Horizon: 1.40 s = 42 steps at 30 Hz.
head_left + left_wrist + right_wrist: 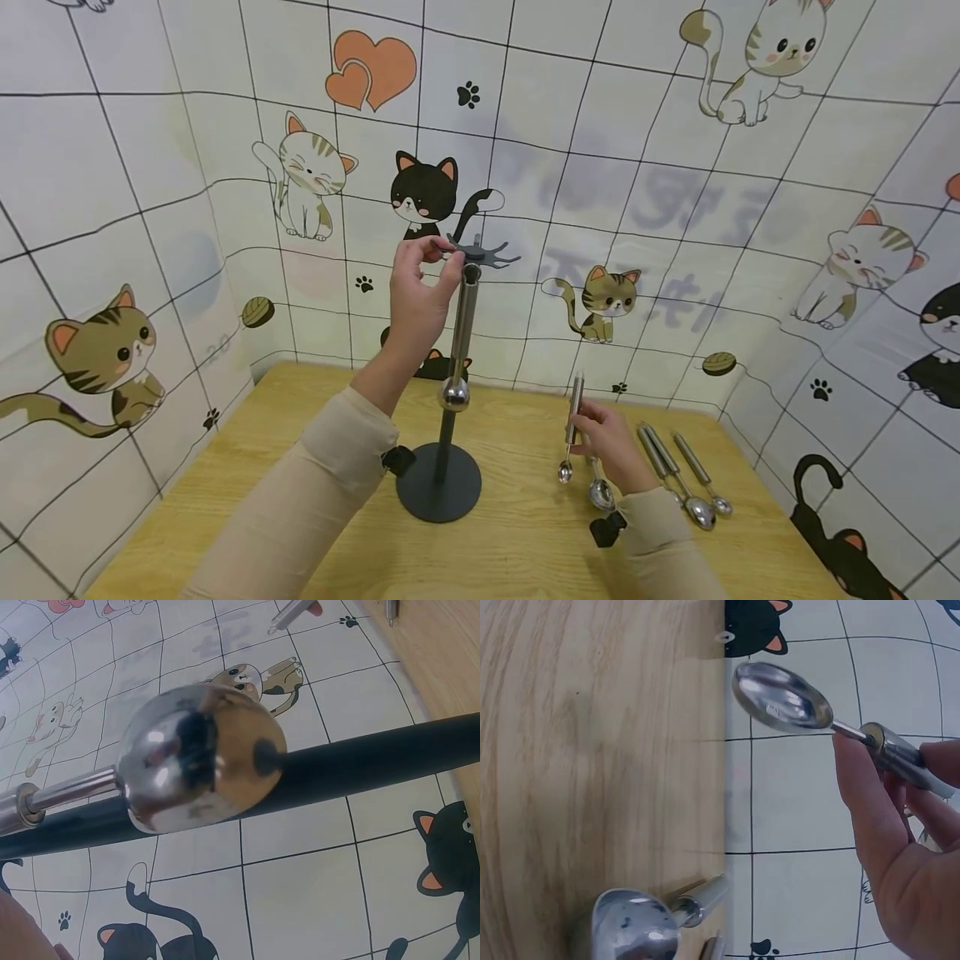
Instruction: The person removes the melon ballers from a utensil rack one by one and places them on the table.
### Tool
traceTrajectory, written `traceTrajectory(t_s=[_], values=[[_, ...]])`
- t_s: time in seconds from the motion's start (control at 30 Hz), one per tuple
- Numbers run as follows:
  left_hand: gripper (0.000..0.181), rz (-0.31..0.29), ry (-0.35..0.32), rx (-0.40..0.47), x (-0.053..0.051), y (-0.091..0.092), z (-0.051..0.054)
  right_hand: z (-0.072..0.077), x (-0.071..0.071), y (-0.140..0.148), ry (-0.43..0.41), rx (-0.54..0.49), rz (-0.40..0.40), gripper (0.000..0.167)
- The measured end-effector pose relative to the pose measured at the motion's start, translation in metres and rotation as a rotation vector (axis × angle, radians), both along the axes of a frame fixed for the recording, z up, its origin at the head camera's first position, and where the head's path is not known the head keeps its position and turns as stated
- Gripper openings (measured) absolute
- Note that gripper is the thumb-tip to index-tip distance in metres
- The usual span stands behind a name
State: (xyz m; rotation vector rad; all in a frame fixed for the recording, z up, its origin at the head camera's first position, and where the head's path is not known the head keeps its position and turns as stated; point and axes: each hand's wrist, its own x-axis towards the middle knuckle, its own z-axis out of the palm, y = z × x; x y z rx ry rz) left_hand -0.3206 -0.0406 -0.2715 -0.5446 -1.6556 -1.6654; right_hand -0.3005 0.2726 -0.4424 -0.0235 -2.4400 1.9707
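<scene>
A dark utensil stand (438, 496) with a round base and a ring of hooks (491, 257) at its top stands upright left of the table's middle. My left hand (420, 296) pinches one hook on the ring's left side, thumb and index finger together. From the stand hangs a metal utensil (463, 325) with its rounded bowl (187, 761) downward; the bowl's inside is hidden. Over the table to the right, my right hand (611, 446) grips a small metal spoon (780, 697) by its thick handle, bowl end low and handle end raised.
A metal scoop (601, 494) lies on the wooden table (517, 542) beneath my right hand. Several more metal utensils (700, 512) lie to the right of that hand. A cat-patterned sheet (525, 175) rises behind the table and along its sides.
</scene>
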Motion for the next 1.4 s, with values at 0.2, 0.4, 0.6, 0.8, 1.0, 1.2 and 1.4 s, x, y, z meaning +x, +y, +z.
traceTrajectory(t_s=[0.2, 0.4, 0.6, 0.8, 1.0, 1.2, 1.4], values=[[0.031, -0.012, -0.006, 0.001, -0.002, 0.001, -0.001, -0.007, -0.001, 0.006, -0.018, 0.013, 0.037, 0.053], [0.030, -0.027, -0.013, 0.001, -0.002, 0.002, -0.002, -0.017, -0.006, 0.012, -0.081, 0.011, 0.020, 0.055], [0.031, -0.020, -0.012, -0.003, -0.002, 0.002, -0.003, -0.028, -0.012, 0.018, -0.119, 0.027, -0.003, 0.056], [0.029, -0.021, -0.017, -0.002, -0.002, 0.001, -0.004, -0.034, -0.016, 0.017, -0.138, 0.083, 0.001, 0.054], [0.029, -0.020, -0.013, 0.003, -0.002, 0.000, -0.004, -0.037, -0.021, 0.015, -0.160, 0.149, 0.043, 0.053], [0.028, -0.018, -0.012, 0.008, -0.002, -0.002, -0.005, -0.038, -0.024, 0.013, -0.180, 0.216, 0.056, 0.052], [0.029, -0.013, 0.000, 0.008, -0.001, -0.003, -0.003, -0.038, -0.027, 0.011, -0.192, 0.299, 0.055, 0.050]])
